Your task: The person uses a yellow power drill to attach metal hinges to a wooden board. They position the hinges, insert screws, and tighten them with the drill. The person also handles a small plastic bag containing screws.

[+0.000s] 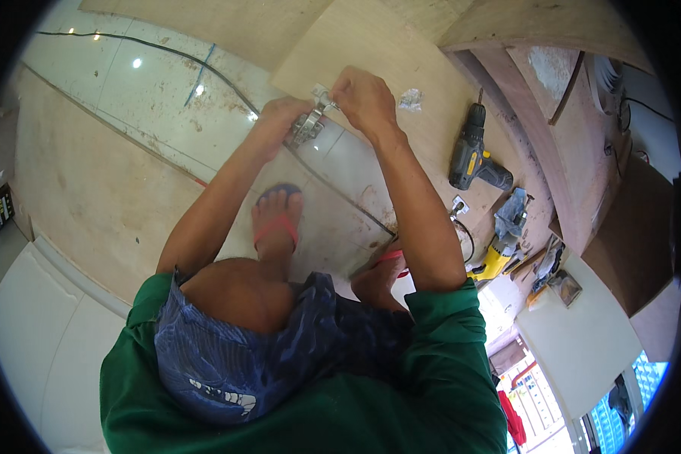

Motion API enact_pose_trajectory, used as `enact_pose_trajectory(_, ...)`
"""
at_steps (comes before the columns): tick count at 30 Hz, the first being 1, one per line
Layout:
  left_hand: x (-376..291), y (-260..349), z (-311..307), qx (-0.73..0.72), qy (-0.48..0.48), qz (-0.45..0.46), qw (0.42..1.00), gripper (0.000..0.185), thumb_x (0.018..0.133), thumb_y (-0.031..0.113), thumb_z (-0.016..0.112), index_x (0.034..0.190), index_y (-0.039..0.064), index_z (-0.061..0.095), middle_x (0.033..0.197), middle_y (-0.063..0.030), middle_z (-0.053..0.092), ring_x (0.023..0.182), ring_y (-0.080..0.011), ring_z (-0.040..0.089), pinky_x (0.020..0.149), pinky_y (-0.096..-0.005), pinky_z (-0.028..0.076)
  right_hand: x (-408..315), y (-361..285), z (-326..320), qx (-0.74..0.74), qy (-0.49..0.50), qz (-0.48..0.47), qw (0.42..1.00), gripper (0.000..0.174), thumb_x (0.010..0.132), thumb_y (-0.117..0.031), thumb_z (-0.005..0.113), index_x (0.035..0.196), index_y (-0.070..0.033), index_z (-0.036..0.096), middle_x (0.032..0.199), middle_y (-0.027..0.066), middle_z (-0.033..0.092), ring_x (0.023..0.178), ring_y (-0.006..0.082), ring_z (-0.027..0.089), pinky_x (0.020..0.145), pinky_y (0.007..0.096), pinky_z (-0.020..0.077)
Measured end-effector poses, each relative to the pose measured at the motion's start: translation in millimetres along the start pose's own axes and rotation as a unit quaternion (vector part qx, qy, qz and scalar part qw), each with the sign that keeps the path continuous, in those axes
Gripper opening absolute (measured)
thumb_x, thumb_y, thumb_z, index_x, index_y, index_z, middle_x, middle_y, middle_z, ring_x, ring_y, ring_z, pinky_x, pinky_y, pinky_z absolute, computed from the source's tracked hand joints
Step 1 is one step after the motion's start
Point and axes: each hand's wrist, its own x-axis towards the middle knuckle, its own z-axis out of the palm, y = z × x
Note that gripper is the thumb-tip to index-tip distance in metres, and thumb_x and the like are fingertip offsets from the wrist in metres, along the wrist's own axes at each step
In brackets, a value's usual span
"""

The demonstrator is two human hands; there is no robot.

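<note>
A metal concealed cabinet hinge (309,128) spans the gap between my hands, at the edge of a plywood panel (374,51). My left hand (279,120) grips its arm end from the left. From the right, the bent fingers of my right hand (368,103) pinch the hinge near its cup end, which lies at the panel's edge. My fingers hide part of the cup, and no screw can be made out there. A crumpled clear plastic bag (411,99) rests on the panel just right of my right hand.
A cordless drill (469,152) with a bit lies on the panel at right. Below it are another hinge (459,206) and a yellow power tool (492,258). A black cable (188,57) crosses the dusty tiled floor (153,85). Curved wooden parts (545,125) stand along the right.
</note>
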Motion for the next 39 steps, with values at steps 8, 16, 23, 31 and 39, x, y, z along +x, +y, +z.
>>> enact_pose_trajectory(8,-4.8,6.3,10.4,0.037,0.024,0.026,0.999,0.031,0.103,0.037,0.075,0.098,0.007,0.069,0.088,-0.005,0.08,0.064,-0.0056,0.057,0.056,-0.0245,0.037,12.0,2.0,-3.6,-0.012,-0.028,0.02,0.999,0.015,0.088,-0.023,0.08,0.092,-0.008,0.078,0.089,0.0133,0.078,0.088,0.0308,0.074,0.081,0.0433,0.0565)
enact_pose_trajectory(16,-4.6,10.3,13.4,-0.018,0.027,0.003,0.999,0.037,0.101,0.041,0.076,0.103,0.005,0.069,0.089,-0.0061,0.08,0.067,-0.0078,0.063,0.061,-0.0232,0.044,17.1,2.1,-8.3,-0.02,-0.048,0.011,0.999,0.021,0.085,-0.023,0.086,0.087,-0.006,0.075,0.089,0.0152,0.078,0.088,0.0321,0.074,0.081,0.0431,0.0563)
enact_pose_trajectory(23,3.3,7.9,14.1,0.096,0.053,-0.032,0.993,0.046,0.099,0.049,0.073,0.113,0.005,0.071,0.096,-0.0092,0.081,0.076,-0.0106,0.069,0.068,-0.0272,0.05,24.9,5.7,-6.2,-0.031,-0.049,0.003,0.998,0.026,0.081,-0.027,0.089,0.085,-0.005,0.075,0.087,0.0163,0.078,0.087,0.0343,0.074,0.08,0.0442,0.0567)
enact_pose_trajectory(31,3.7,14.1,-1.8,0.004,-0.019,-0.058,0.998,0.048,0.107,0.048,0.052,0.123,0.008,0.072,0.108,-0.0084,0.081,0.088,-0.0153,0.073,0.08,-0.0287,0.051,25.3,-11.2,-21.5,-0.067,-0.107,0.041,0.991,0.024,0.086,-0.026,0.091,0.091,-0.008,0.076,0.095,0.0143,0.081,0.098,0.0322,0.077,0.086,0.0457,0.0586)
enact_pose_trajectory(39,-41.3,6.4,-3.8,0.102,0.011,-0.069,0.992,0.038,0.104,0.039,0.07,0.121,0.005,0.069,0.108,-0.0049,0.078,0.096,-0.016,0.075,0.085,-0.0326,0.057,22.3,-12.3,-15.4,-0.073,-0.096,0.04,0.992,0.022,0.087,-0.025,0.089,0.092,-0.007,0.077,0.094,0.0156,0.081,0.095,0.035,0.078,0.086,0.0476,0.0594)
